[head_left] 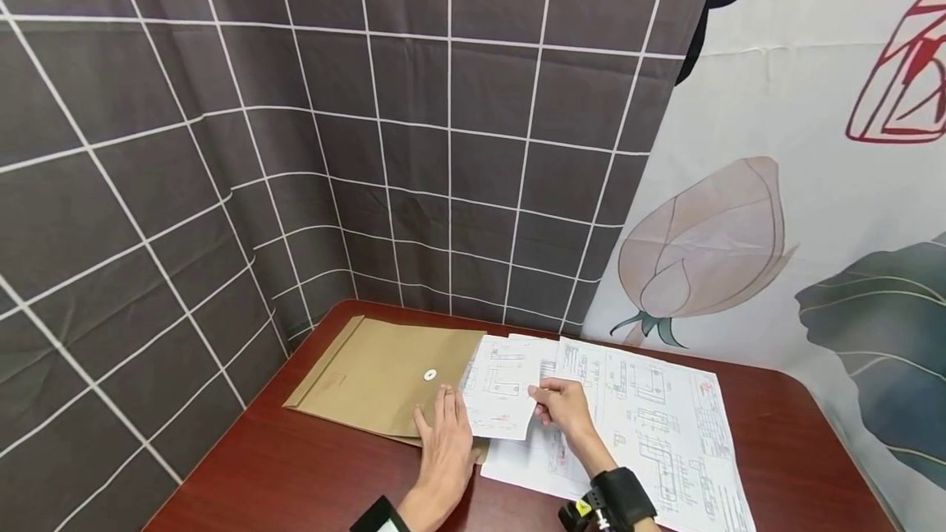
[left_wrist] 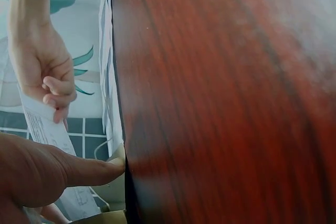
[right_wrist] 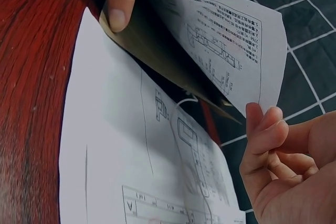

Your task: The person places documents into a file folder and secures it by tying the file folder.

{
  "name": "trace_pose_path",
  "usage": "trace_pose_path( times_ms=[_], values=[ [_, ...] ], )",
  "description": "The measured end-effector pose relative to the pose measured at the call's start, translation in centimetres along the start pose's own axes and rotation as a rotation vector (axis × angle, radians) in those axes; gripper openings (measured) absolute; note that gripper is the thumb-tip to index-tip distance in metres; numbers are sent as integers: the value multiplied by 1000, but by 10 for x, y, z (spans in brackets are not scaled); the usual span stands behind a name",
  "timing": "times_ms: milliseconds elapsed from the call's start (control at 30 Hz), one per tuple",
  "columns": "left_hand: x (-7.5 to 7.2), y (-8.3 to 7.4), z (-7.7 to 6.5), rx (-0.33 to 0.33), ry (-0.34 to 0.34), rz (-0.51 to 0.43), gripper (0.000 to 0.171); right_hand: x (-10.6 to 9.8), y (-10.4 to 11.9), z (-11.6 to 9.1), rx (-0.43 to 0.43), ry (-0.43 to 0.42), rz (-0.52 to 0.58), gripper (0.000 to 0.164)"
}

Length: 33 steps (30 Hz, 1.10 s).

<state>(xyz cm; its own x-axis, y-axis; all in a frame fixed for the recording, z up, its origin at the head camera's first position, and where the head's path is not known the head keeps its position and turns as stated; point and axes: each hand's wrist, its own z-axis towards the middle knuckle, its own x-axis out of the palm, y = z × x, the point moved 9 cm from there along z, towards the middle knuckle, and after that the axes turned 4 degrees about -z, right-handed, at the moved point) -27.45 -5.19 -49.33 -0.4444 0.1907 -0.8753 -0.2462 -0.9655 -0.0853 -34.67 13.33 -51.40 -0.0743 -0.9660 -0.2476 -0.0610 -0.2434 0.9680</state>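
Observation:
A brown kraft envelope (head_left: 392, 351) lies on the table, a round white button (head_left: 430, 374) near its right side. My left hand (head_left: 445, 454) presses on its right end with straight fingers. In the right wrist view the left thumb (right_wrist: 118, 18) rests on the envelope's lower layer (right_wrist: 152, 59), beneath a raised sheet. My right hand (head_left: 565, 410) pinches the right edge of that small printed drawing sheet (head_left: 502, 380) between thumb and index finger. Its left edge overlaps the envelope's right end; print shows on its underside too. Larger drawing sheets (head_left: 658, 433) lie under the right hand.
The reddish-brown wooden table (head_left: 296, 466) has a rounded far right corner. A thin white string (right_wrist: 175, 129) trails over the drawings. Behind the table hang a dark grid-patterned curtain (head_left: 414, 171) and a white cloth (head_left: 739, 105) with flower prints.

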Motion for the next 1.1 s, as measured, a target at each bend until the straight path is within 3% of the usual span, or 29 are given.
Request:
trace_pose_path(
  times_ms=[800, 1100],
  values=[
    [0, -2, 0, 12, 10, 34, 99, 30, 7, 12, -34, 72, -29, 18],
    [-2, -1, 0, 24, -47, 30, 104, 39, 9, 15, -44, 136, -14, 18]
  ],
)
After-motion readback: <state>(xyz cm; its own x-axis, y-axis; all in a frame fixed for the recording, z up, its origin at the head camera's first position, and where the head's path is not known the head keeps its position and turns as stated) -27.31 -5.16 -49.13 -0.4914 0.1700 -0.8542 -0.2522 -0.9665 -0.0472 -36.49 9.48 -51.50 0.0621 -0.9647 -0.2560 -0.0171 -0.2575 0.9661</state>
